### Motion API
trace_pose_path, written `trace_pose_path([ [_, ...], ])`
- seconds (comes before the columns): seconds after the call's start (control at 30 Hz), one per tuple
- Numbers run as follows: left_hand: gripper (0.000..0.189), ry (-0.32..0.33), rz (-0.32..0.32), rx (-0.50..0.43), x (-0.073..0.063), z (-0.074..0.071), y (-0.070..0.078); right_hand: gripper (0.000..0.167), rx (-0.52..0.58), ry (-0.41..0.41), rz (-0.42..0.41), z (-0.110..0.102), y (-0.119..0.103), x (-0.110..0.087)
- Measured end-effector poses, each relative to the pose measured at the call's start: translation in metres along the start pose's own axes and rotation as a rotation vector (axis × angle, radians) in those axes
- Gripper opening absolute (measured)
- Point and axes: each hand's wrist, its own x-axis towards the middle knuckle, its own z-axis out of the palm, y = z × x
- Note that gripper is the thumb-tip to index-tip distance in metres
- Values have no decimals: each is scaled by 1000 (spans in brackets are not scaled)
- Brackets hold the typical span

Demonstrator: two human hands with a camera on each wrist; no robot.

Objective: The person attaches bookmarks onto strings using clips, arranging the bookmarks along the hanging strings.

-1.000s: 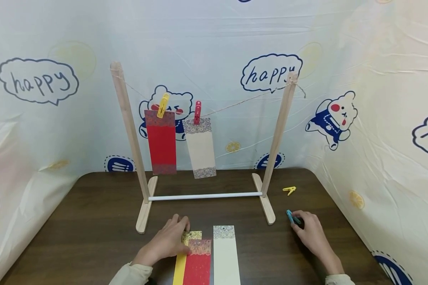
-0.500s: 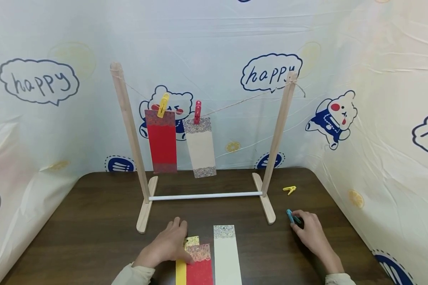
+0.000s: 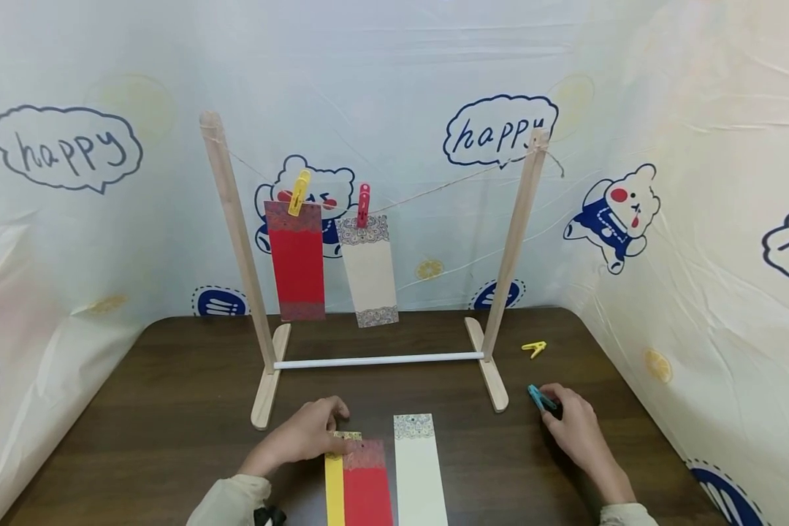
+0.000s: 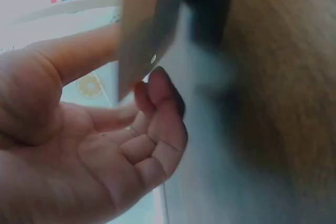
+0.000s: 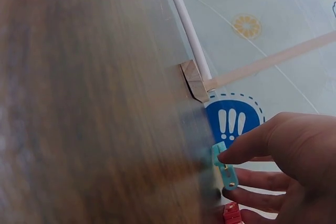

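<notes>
My left hand (image 3: 305, 431) pinches the top ends of a red bookmark (image 3: 367, 486) and a yellow bookmark (image 3: 334, 493) beneath it. The thumb lies over their upper corner, with the fingers curled behind. In the left wrist view a raised card (image 4: 142, 45) with a small hole stands between thumb and fingers. My right hand (image 3: 575, 427) pinches a light blue clothespin (image 3: 538, 399) between thumb and fingers, low over the table. Under that hand, in the right wrist view, is a red clothespin (image 5: 231, 213), partly cut off. A white patterned bookmark (image 3: 419, 475) lies between the hands.
Behind the hands stands a wooden frame (image 3: 514, 241) with a white crossbar (image 3: 378, 361) and a string. A red card (image 3: 296, 267) hangs by a yellow clothespin (image 3: 299, 193), a white card (image 3: 370, 274) by a pink one (image 3: 364, 205). Another yellow clothespin (image 3: 535, 348) lies at right.
The left hand has shifted slightly, its wrist swinging left and its fingers curling more. The red and yellow bookmarks slid a little, and less of the yellow one shows. The right hand stays almost still.
</notes>
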Motion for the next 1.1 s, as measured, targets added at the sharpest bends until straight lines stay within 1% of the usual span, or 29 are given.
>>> trace_pose_path([
  [0.07, 31, 10, 29, 0, 1, -4, 0, 36, 11, 17, 0, -1, -1, -1],
  [0.13, 21, 31, 44, -17, 1, -8, 0, 36, 16, 29, -6, -2, -2, -1],
  [0.23, 14, 77, 20, -61, 1, -13, 0, 37, 18, 39, -13, -2, -3, 0],
  [0.33, 17, 146, -31, -109, 3, -15, 0, 37, 20, 34, -11, -2, -3, 0],
  [0.43, 24, 206, -72, -168, 4, -17, -1, 38, 27, 22, -4, -2, -3, -1],
  [0.57, 30, 256, -118, -254, 4, -20, -2, 37, 31, 26, -8, -2, -4, -1],
  [0.7, 33, 263, -175, -298, 1, -23, 3, 36, 32, 51, -17, -2, -3, -1],
  [0.8, 31, 265, -195, -279, 0, -24, 6, 36, 28, 74, -17, -3, -3, -2],
  [0.87, 27, 279, -202, -266, 0, -24, 7, 35, 27, 90, -18, -3, -4, -2],
  [0.97, 21, 302, -192, -247, 0, -25, 9, 28, 26, 108, -37, -4, -4, -2],
  [1.03, 18, 304, -184, -275, -1, -26, 9, 23, 25, 114, -53, -4, -5, -1],
  [1.1, 16, 284, -155, -338, -2, -28, 10, 20, 23, 114, -59, -3, -4, -1],
])
